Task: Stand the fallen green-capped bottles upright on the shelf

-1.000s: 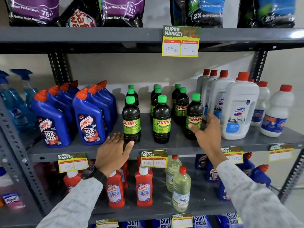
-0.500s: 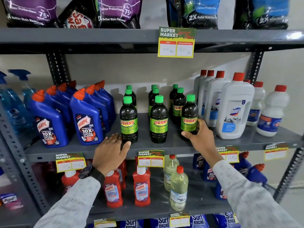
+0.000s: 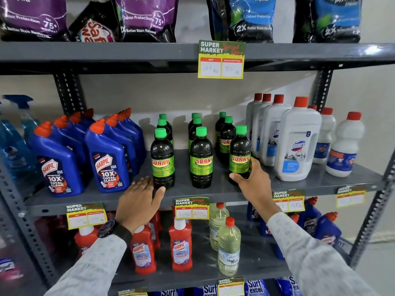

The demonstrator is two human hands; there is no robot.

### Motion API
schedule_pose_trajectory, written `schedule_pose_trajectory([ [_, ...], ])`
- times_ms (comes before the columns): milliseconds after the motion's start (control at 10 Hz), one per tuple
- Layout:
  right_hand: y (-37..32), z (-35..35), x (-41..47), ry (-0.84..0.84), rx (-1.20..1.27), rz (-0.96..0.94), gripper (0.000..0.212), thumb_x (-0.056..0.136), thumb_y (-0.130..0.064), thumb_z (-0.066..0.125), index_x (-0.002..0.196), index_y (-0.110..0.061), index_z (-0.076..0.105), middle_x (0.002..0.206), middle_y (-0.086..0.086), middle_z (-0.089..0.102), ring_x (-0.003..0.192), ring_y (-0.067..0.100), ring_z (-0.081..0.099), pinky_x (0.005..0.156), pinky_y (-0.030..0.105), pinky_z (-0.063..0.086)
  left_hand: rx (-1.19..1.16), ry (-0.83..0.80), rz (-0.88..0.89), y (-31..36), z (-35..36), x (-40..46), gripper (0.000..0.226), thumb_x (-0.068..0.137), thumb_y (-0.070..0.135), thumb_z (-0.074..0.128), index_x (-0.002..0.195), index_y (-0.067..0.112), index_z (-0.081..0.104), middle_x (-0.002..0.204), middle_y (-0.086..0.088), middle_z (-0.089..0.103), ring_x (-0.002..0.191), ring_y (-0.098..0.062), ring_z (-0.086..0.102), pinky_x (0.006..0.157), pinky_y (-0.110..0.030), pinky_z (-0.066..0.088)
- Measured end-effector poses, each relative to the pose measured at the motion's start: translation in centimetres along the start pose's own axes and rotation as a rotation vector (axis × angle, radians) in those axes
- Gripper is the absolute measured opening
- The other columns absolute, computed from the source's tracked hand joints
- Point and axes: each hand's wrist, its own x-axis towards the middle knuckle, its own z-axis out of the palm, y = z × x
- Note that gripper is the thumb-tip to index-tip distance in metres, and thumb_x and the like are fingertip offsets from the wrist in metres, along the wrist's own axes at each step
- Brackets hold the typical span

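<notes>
The grey metal shelf point(image 3: 213, 194) fills my view, three levels of it, with detergent pouches point(image 3: 147, 18) lined up on the top level. On the middle level, the blue Harpic bottles point(image 3: 106, 159) stand at my left and the white Domex bottles point(image 3: 297, 142) with red caps at my right. Between them are the green-capped bottles point(image 3: 201, 157), dark with green Sunny labels, in three rows running front to back, and every one I can see is standing upright. Below, red Harpic bottles point(image 3: 180, 246) and two pale clear bottles point(image 3: 228, 246) sit on the lower level.

My right hand point(image 3: 252, 180) is curled round the lower part of the front right green-capped bottle point(image 3: 239, 154), thumb at its base in front, fingers wrapped behind, and the bottle stands straight on the shelf. My left hand point(image 3: 139, 201) lies flat and open, fingers spread, on the shelf's front edge, holding nothing; its fingertips are touching or just short of the foot of the front left green-capped bottle point(image 3: 162, 159), I cannot tell which. A dark watch point(image 3: 108, 228) is on my left wrist. Yellow price tags point(image 3: 221, 59) hang from the shelf edges.
</notes>
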Motion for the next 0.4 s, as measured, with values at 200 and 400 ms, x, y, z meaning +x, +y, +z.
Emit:
schedule_pose_trajectory([
  [200, 0.0, 0.1, 0.2, -0.01, -0.009, -0.015, 0.079, 0.084, -0.039, 0.084, 0.149, -0.018, 0.045, 0.133, 0.001, 0.068, 0.123, 0.025, 0.061, 0.101, 0.041, 0.049, -0.002, -0.019, -0.003, 0.1, -0.2, 0.0, 0.088, 0.093, 0.065, 0.001, 0.154, 0.016, 0.043, 0.16, -0.007, 0.043, 0.149, -0.021, 0.038, 0.124, -0.036, 0.022],
  [400, -1.2, 0.4, 0.0, 0.023, 0.016, -0.058, 0.085, 0.083, -0.044, 0.082, 0.153, -0.022, 0.039, 0.136, 0.0, 0.066, 0.126, 0.026, 0.06, 0.101, 0.043, 0.048, -0.022, 0.016, -0.026, -0.4, -0.9, 0.3, 0.088, 0.094, 0.066, 0.002, 0.154, 0.016, 0.042, 0.16, -0.008, 0.043, 0.149, -0.021, 0.038, 0.124, -0.036, 0.021],
])
